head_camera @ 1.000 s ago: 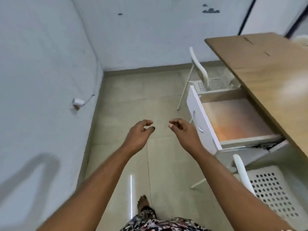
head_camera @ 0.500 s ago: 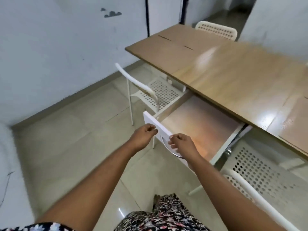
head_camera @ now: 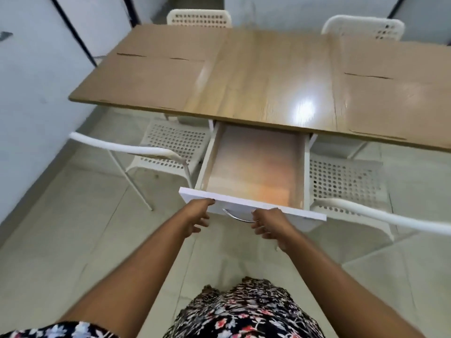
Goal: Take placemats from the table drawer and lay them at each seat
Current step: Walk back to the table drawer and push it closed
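Observation:
The white drawer (head_camera: 252,207) stands pulled out from under the wooden table (head_camera: 268,76). Its inside shows a flat brownish surface (head_camera: 253,167); I cannot tell whether that is a mat or the bare bottom. My left hand (head_camera: 197,217) grips the drawer front at its left, thumb on the top edge. My right hand (head_camera: 271,223) holds the front by the right end of the metal handle (head_camera: 238,217). Brown flat placemats lie on the table's left end (head_camera: 146,76) and right end (head_camera: 400,93).
White perforated chairs stand on both sides of the drawer, one left (head_camera: 170,147) and one right (head_camera: 346,181), their backrests close to my arms. Two more chairs (head_camera: 199,18) stand at the far side. A grey wall runs along the left.
My view swung from the wall and floor round to face the table. Both hands went from hanging free in the air to holding the open drawer's front.

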